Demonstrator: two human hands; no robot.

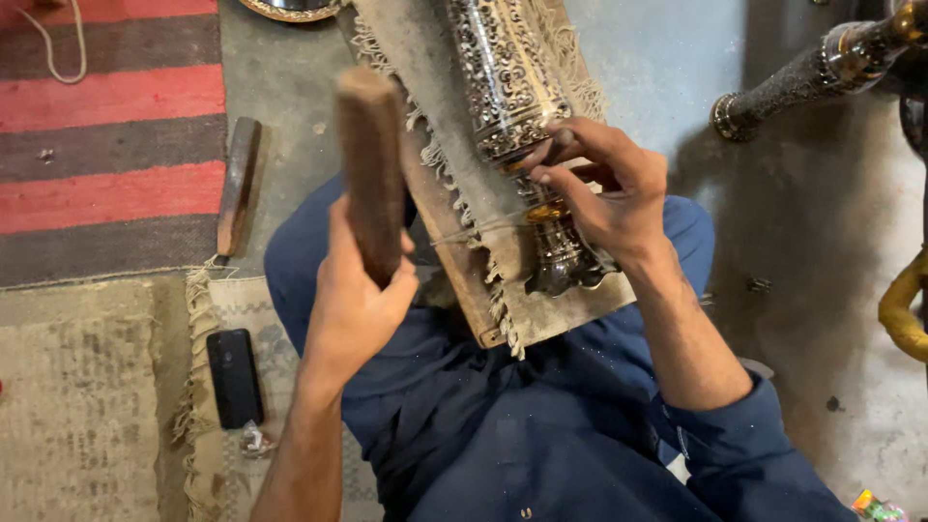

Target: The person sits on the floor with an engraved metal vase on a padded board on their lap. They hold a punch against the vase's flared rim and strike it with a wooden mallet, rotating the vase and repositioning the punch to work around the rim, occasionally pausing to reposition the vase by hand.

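- A red and grey striped rug [106, 145] lies at the far left on the floor, with a pale woven mat [77, 406] below it.
- A dark phone [235, 377] rests on the fringed edge of the mat, and a slim wooden stick [238, 184] lies on the concrete floor [831, 251] just above it.
- The person's left hand [353, 300] is raised over the lap, fingers wrapped tight around the lower end of a wooden block [370, 164] held upright.
- A wooden board [464, 271] draped with a fringed cloth [425, 77] leans across the person's blue-clad lap.
- An ornate engraved metal stem [507, 87], silver and dark with a brass band, lies along the cloth, its flared foot toward the person.
- The right hand [609, 193] rests on the stem near the brass band, fingers pinched together on a small tool that is too hidden to identify.
- Another patterned metal stem [812, 77] lies at the upper right, and a yellow curved pipe [899, 309] shows at the right edge.
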